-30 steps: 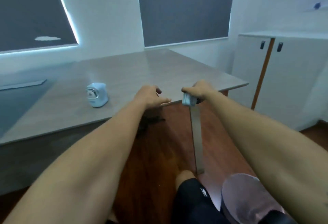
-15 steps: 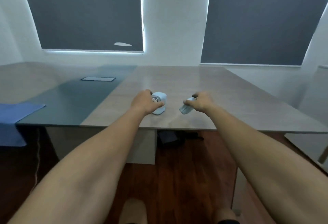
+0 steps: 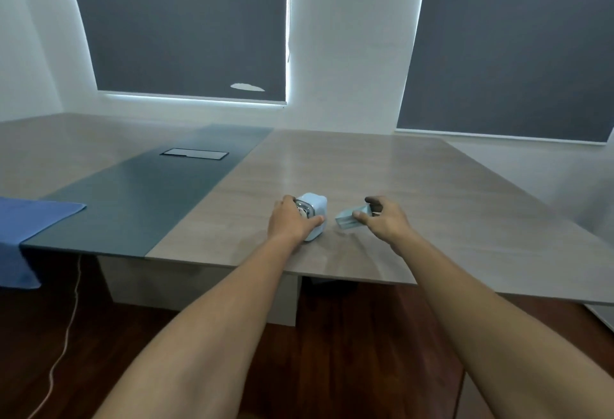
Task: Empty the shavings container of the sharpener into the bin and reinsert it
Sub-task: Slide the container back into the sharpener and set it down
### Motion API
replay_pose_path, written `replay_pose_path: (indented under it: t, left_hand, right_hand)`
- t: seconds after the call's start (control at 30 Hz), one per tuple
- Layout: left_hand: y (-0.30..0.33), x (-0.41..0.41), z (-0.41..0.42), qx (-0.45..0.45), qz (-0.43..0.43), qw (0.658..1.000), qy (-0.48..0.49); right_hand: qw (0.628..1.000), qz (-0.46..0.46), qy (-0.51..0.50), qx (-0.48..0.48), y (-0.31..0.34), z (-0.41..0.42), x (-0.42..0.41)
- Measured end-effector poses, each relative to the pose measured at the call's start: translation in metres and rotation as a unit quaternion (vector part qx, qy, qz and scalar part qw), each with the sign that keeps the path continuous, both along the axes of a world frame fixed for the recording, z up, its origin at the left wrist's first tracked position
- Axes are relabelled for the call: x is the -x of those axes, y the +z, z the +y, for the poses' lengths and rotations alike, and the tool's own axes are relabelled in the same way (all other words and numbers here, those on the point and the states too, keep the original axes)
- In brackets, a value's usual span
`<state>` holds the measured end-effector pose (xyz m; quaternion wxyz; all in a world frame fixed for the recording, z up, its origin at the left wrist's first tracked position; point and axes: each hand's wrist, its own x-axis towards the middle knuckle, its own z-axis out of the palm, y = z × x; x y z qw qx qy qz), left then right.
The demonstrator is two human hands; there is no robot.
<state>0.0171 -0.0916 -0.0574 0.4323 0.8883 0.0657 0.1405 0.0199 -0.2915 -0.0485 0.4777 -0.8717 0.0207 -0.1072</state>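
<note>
left hand [image 3: 292, 222] covers the sharpener's [image 3: 314, 216] near-left face. shavings container [image 3: 350, 219] blurred, contents unreadable. blue cloth [image 3: 30, 219] cut by left edge.

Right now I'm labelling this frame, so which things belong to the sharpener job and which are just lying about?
Job:
- sharpener, held by the left hand
- shavings container, held by the right hand, not yet reinserted

Lying about:
- blue cloth
- white cable on the floor
- table hatch
</note>
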Motion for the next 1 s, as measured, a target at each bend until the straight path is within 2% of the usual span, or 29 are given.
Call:
replay_pose_path:
  t: [0.2, 0.27, 0.37, 0.5, 0.7, 1.0]
  left_hand:
    - [-0.006, -0.016, 0.0, 0.06, -0.015, 0.998, 0.02]
    - [-0.005, -0.02, 0.004, 0.116, -0.004, 0.993, 0.028]
    - [-0.003, -0.023, 0.01, 0.248, 0.027, 0.968, 0.002]
    - [-0.001, -0.021, 0.017, 0.329, 0.045, 0.941, -0.063]
    - [0.0, -0.017, 0.019, 0.346, 0.052, 0.93, -0.114]
    - [0.008, -0.01, 0.022, 0.351, 0.038, 0.927, -0.126]
  right_hand:
    - [0.992, 0.043, 0.023, -0.117, -0.012, -0.004, -0.021]
    - [0.982, 0.067, 0.04, -0.171, -0.012, -0.001, -0.024]
    - [0.967, 0.091, 0.057, -0.23, -0.01, 0.002, -0.026]
    - [0.95, 0.127, 0.082, -0.274, -0.007, 0.005, -0.021]
    - [0.941, 0.147, 0.097, -0.29, -0.006, 0.0, -0.015]
    - [0.918, 0.153, 0.151, -0.333, -0.002, -0.011, -0.003]
